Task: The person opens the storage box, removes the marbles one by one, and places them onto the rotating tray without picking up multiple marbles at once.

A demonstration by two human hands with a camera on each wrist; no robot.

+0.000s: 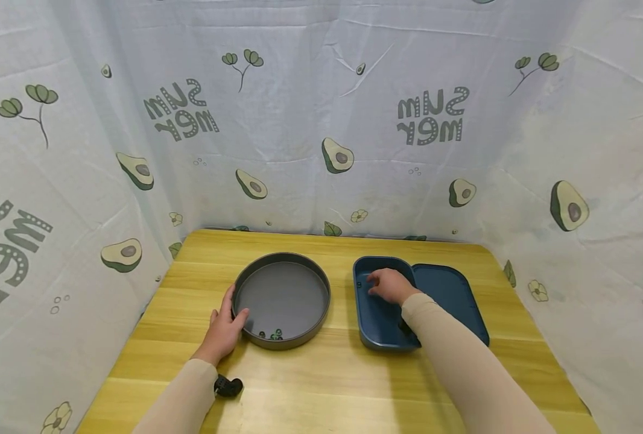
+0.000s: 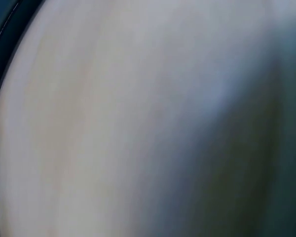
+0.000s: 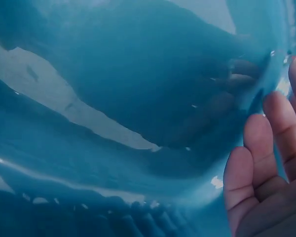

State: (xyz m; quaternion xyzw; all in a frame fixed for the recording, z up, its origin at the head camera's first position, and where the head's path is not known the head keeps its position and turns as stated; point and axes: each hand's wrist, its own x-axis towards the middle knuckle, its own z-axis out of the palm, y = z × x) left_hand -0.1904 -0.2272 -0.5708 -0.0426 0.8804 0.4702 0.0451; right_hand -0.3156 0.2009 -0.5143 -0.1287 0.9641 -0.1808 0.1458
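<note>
On the left of the table, my left hand (image 1: pixel 224 330) rests against the near left rim of a round grey pan (image 1: pixel 280 289), thumb over the edge and fingers spread along the outside. Several small dark green pieces (image 1: pixel 275 334) lie in the pan near its front wall; their kind is too small to tell. Over the far part of a dark blue rectangular box (image 1: pixel 378 334), my right hand (image 1: pixel 391 286) reaches down with loosely bent fingers. Nothing shows between those fingers (image 3: pixel 259 143) in the right wrist view. A small dark piece (image 1: pixel 359 284) sits by the box's left wall.
A flat blue lid or tray (image 1: pixel 452 295) lies against the box's right side. Black wrist cameras show at the left wrist (image 1: pixel 228 386) and below the right one. Behind the wooden table (image 1: pixel 321 386) hangs a printed curtain (image 1: pixel 300 120). The left wrist view is mostly blurred.
</note>
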